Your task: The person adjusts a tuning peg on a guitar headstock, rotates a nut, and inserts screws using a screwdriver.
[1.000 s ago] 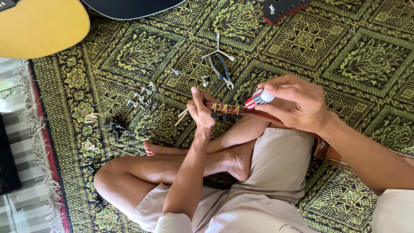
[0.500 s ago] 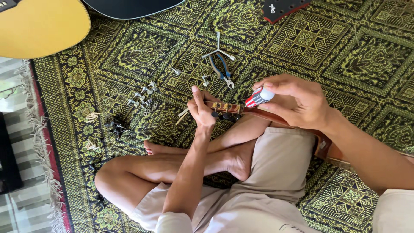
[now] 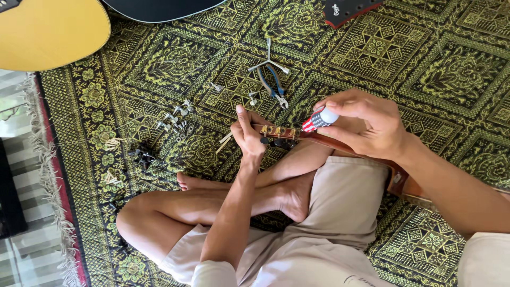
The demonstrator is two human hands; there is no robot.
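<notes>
Reddish-brown guitar headstock (image 3: 279,133) in left hand (image 3: 247,135) grip, right hand (image 3: 366,122) gripping striped screwdriver (image 3: 319,119)

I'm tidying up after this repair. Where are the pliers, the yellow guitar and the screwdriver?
pliers (image 3: 273,86), head view, blue handles.
yellow guitar (image 3: 48,32), head view, body face.
screwdriver (image 3: 317,120), head view, striped handle.
</notes>
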